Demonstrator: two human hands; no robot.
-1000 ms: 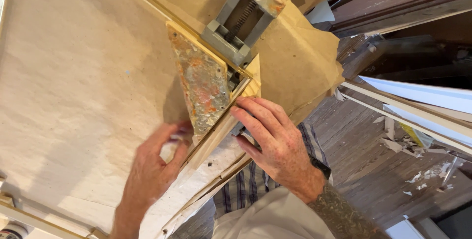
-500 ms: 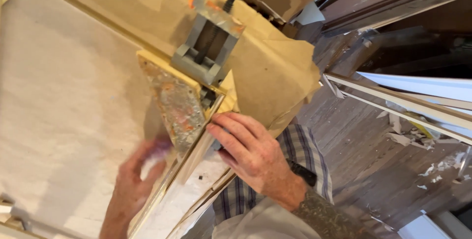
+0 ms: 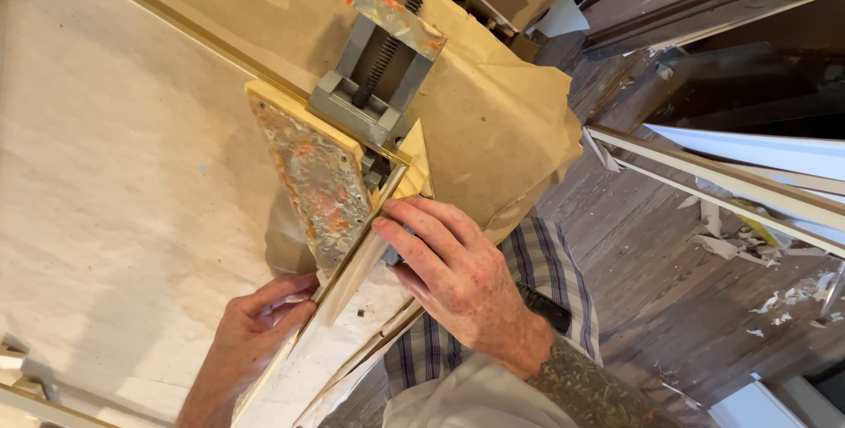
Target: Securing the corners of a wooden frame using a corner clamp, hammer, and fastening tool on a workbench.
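A grey corner clamp (image 3: 374, 71) with a black screw and an orange cap sits on brown paper, gripping the corner of a gold-edged frame moulding (image 3: 356, 261). A paint-stained wooden block (image 3: 319, 183) lies against that corner. My right hand (image 3: 453, 274) rests on the moulding just below the clamp, fingers curled over its edge. My left hand (image 3: 255, 327) presses the pale backing and the moulding's lower run from the other side, fingers bent.
The frame's pale backing board (image 3: 114, 173) fills the left. Crumpled brown paper (image 3: 493, 102) covers the bench edge. White and gold moulding lengths (image 3: 739, 181) lean at the right over a wooden floor (image 3: 704, 322) littered with paper scraps.
The view has swung, so the clamp and frame corner sit higher and further left. Both hands stay on the moulding; the left hand has moved slightly upward along it.
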